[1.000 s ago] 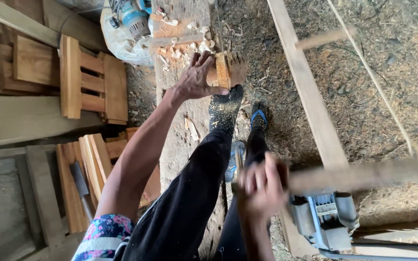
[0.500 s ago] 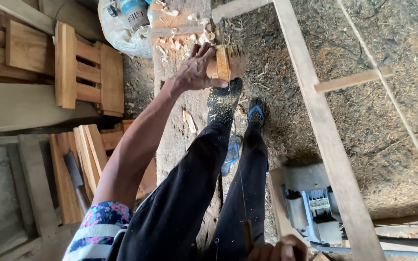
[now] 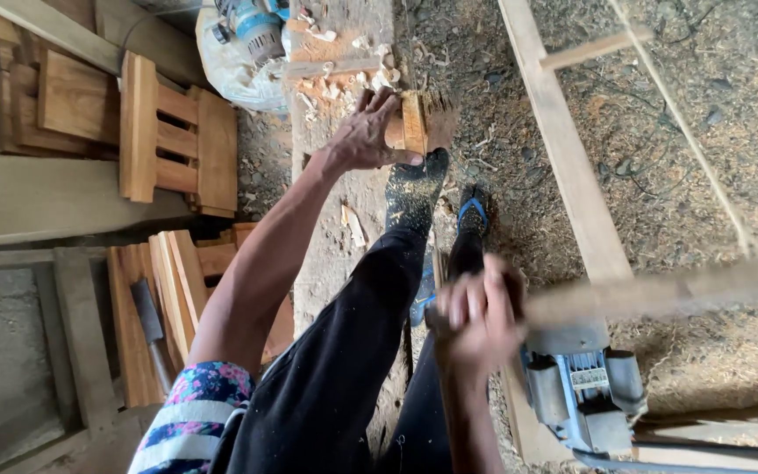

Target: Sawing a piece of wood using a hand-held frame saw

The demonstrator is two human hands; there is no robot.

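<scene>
- The left hand (image 3: 366, 132) is reaching forward at full arm's length and is gripping a small wood block (image 3: 412, 123), with the fingers spread over its top and the thumb pressing against its near side.
- The wood block is standing upright on the far part of a long plank (image 3: 335, 237), which is serving as the worktop; pale wood chips (image 3: 344, 83) are lying scattered just beyond it.
- A foot in a dark, sawdust-speckled shoe (image 3: 414, 189) is resting on the plank, with its toe touching the base of the block.
- The right hand (image 3: 475, 316) is closing in a full fist around a long wooden handle (image 3: 651, 294), which is extending to the right and appearing motion-blurred; the far end of this tool is too blurred to identify.
- A grey power tool (image 3: 581, 386) is lying on the sawdust-covered ground just beside the right hand.
- A long wooden beam (image 3: 563, 140) is running diagonally across the ground to the right of the legs.
- Stacked wooden frame parts (image 3: 168, 140) are lying to the left of the plank, well apart from both hands.
</scene>
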